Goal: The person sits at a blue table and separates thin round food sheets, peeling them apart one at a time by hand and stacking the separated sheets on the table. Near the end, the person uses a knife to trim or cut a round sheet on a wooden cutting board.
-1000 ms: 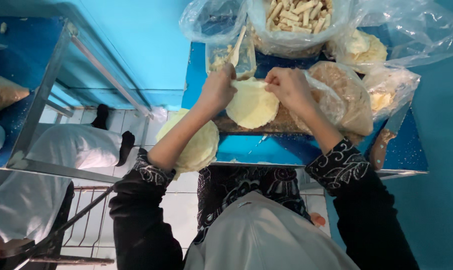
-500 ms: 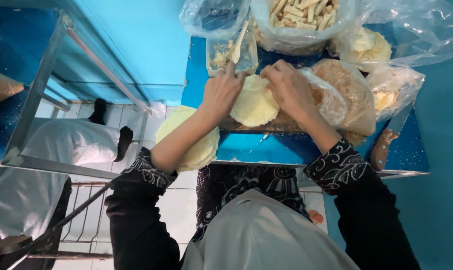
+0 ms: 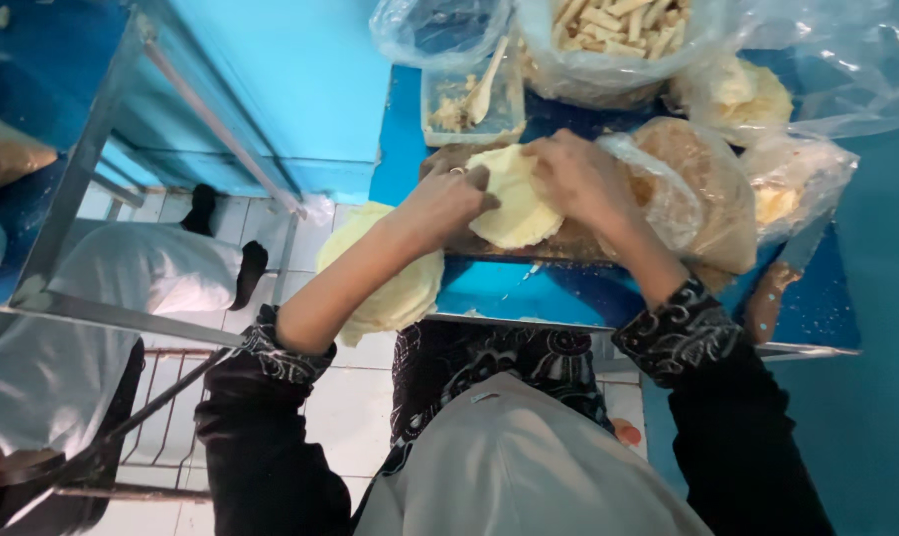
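Turquoise walls close in around a blue table top, and under its near edge I see white floor tiles and the metal frame of another table off to my left. On the table sits a brown wooden board, and on it lies the pale round wrapper sheet I am working on.

My left hand comes in from the left side of the sheet, fingers bent and pressed together on its left rim, thumb tip on the sheet's face. My right hand covers the sheet's right and upper edge, fingers curled down and gripping the rim; what lies beneath that palm I cannot tell. So the sheet lies directly between my two hands, touched by both, neither nearer than the other. It lies flat, and its longer stretch runs from the far edge beside my right fingers down toward me, its free rounded lower edge pointing at my body.

Below my left forearm a stack of the same pale sheets hangs past the table's near edge. Beyond my left hand stands a clear tub of filling with a wooden spoon in it, and past my right hand a plastic bag of pale sticks. Right of my right wrist lie bags of brown rounds.
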